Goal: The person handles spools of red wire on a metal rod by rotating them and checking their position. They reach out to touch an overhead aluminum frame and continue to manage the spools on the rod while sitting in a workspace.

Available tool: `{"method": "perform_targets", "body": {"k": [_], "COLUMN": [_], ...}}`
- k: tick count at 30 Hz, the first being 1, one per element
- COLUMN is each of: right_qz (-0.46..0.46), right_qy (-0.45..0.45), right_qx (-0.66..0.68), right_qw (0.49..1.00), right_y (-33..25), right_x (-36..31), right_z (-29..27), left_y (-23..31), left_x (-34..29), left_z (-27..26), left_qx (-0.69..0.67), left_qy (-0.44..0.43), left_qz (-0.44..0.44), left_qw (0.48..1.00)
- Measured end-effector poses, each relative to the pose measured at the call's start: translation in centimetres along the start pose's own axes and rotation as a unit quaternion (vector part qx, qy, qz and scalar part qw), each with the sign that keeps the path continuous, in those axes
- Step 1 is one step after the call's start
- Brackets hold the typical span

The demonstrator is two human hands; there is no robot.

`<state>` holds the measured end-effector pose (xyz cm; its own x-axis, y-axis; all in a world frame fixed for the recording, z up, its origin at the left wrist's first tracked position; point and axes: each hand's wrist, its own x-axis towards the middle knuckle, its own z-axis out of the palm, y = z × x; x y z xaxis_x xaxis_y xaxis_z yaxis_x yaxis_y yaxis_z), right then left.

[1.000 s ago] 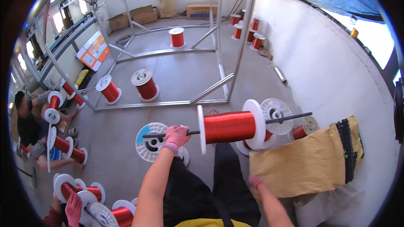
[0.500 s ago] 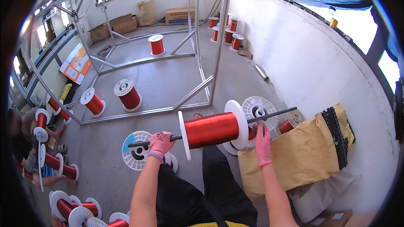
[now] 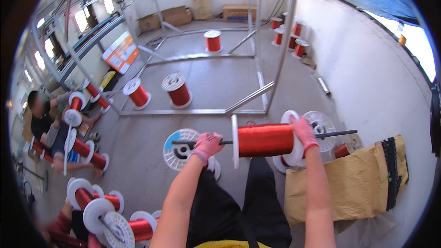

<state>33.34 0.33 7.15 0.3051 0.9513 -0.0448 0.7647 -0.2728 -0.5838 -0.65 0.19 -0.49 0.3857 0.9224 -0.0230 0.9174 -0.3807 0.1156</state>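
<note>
Clamped round the dark rod (image 3: pixel 337 133), the person's left hand (image 3: pixel 209 144) holds it just beside the near flange of the big red spool (image 3: pixel 266 139), while the right hand (image 3: pixel 303 132) lies over the upper rim of the opposite white flange; how tightly its fingers close there, I cannot tell. The spool sits threaded on the rod, held out in front of the legs, its axis nearly level with the right end slightly higher. Handling it well would mean sharing the weight between both hands, keeping the rod level so the spool does not slide along it, and gripping by rim and rod rather than by the windings. As for markings, the left glove's back carries dark print too small to read. A plain blue sticker (image 3: pixel 174 138) sits on the white flange of a spool standing on the floor beyond that hand. Farther off, past the metal frame (image 3: pixel 183 111), an orange-and-white printed panel (image 3: pixel 121 54) leans at the left, and a brown carton (image 3: pixel 240 13) by the back wall bears blurred lettering.
</note>
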Motion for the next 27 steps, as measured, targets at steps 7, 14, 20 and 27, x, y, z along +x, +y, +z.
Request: {"method": "perform_targets", "body": {"k": [7,14,20,27], "right_qz": [0.024,0.107,0.005,-0.114], "right_qy": [0.049,-0.005,0.227,0.172], "right_qx": [0.045,0.024,0.370,0.220], "right_qw": [0.997,0.994,0.901,0.953], "right_y": [14.5,23.1,13.0,0.1], "right_x": [-11.0,-16.6,-7.0,-0.4], "right_z": [12.0,16.7,4.6,-3.4], "left_y": [0.4,-0.4,0.7,1.4], "left_x": [-0.6,-0.5,0.2,0.3], "left_z": [0.3,0.0,-0.1,-0.4], "left_qx": [0.009,-0.009,-0.001,-0.008], "left_qy": [-0.050,-0.039,-0.050,-0.047], "left_qz": [-0.032,-0.050,-0.050,-0.075], "left_qw": [0.998,0.998,0.997,0.996]}}
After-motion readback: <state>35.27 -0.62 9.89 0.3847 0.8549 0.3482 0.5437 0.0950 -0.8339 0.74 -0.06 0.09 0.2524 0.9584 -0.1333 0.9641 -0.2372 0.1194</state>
